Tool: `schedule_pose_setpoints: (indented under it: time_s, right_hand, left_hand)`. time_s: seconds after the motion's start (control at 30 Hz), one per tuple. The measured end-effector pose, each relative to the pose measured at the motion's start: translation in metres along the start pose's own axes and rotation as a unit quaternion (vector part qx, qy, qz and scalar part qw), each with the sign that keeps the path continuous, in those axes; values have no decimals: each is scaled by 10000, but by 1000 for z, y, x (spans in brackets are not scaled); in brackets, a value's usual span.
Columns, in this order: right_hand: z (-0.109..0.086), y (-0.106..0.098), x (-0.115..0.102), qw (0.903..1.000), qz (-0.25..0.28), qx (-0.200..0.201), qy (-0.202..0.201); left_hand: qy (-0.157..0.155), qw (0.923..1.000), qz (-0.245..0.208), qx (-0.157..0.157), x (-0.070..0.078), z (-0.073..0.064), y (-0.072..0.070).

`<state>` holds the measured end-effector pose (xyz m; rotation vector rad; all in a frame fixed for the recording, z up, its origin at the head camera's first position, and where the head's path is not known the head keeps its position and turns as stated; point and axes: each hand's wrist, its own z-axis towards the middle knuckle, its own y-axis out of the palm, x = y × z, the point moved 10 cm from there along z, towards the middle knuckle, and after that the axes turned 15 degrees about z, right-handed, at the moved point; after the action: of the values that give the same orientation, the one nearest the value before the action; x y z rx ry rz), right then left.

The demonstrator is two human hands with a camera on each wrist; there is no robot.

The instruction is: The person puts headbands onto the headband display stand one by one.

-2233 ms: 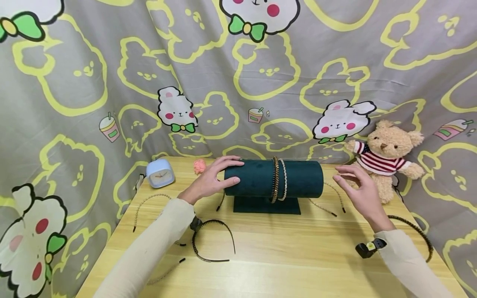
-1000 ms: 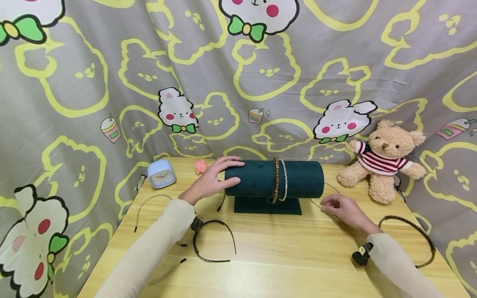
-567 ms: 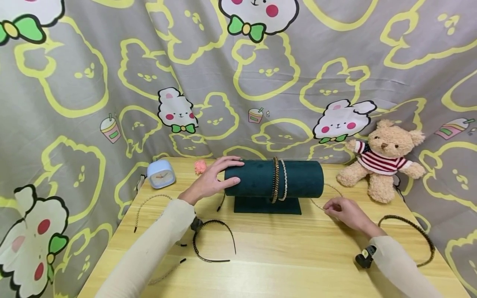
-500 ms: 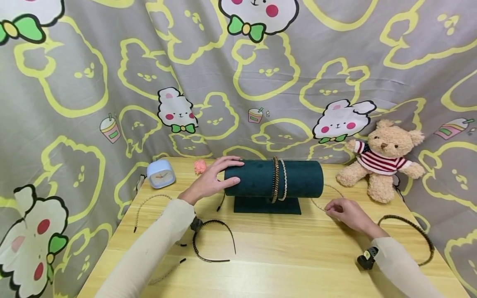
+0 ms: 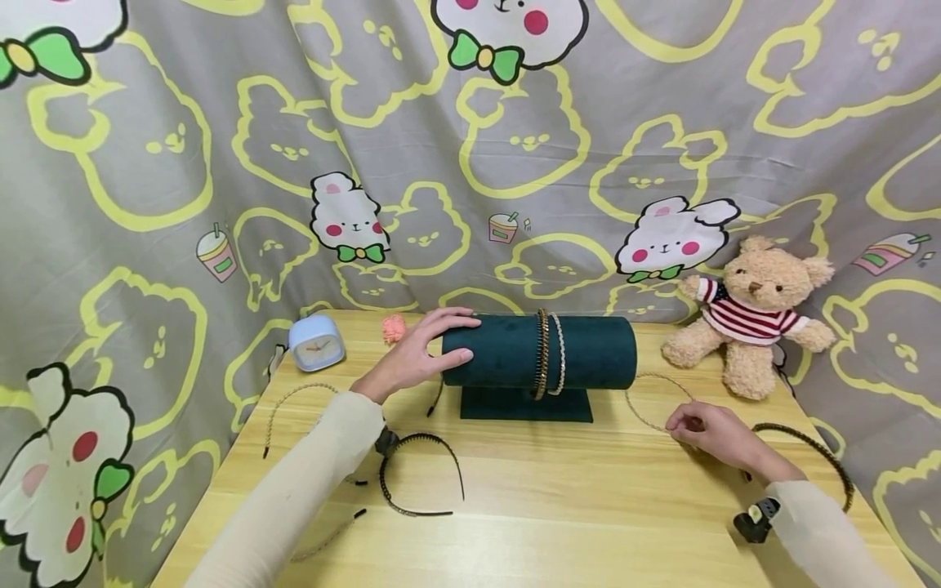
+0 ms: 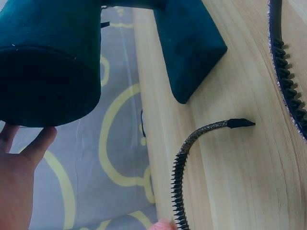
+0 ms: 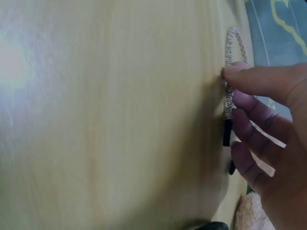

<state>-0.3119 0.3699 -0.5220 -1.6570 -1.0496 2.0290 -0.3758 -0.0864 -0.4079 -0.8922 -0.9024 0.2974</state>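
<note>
A dark green velvet headband display stand [image 5: 500, 351] with a horizontal roll stands at the back of the table. My left hand [image 5: 415, 351] holds the roll's left end, thumb in front and fingers over the top. A gold chain headband [image 5: 542, 355] and a pearl-white headband [image 5: 559, 355] sit around the roll. To the right of the stand, my right hand [image 5: 713, 433] pinches a thin, braided gold headband [image 5: 647, 418] near one black tip. In the right wrist view, thumb and fingertips press on the sparkling band [image 7: 229, 103] just above that tip.
A black toothed headband [image 5: 419, 514], a pale one [image 5: 275, 408] and another partly hidden by the left sleeve lie left. A dark headband [image 5: 816, 445] lies right. At the back are a blue clock [image 5: 316, 341], a pink item [image 5: 393, 328] and a teddy bear [image 5: 757, 314].
My right hand came down from beside the roll, took hold of the thin braided headband and drew it right, away from the stand. The left hand stays on the roll's end.
</note>
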Motion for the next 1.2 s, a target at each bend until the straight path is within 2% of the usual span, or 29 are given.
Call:
schedule_pose_setpoints:
  time_s: [0.2, 0.47, 0.7, 0.97, 1.2]
  right_hand:
    - [3, 0, 0, 9997, 44, -64, 216]
    - [28, 15, -7, 9991, 182, -72, 381]
    - [48, 25, -20, 9995, -28, 100, 310]
    - [53, 26, -27, 9986, -353, 311, 260]
    - [51, 28, -29, 9985, -397, 252, 281]
  left_hand:
    - [7, 10000, 7, 18, 0, 0, 0]
    - [-7, 10000, 20, 15, -2, 0, 2]
    - [-10, 10000, 20, 17, 0, 0, 1]
    - [26, 10000, -1, 2, 1, 0, 1]
    - [-1, 10000, 21, -9, -1, 0, 1]
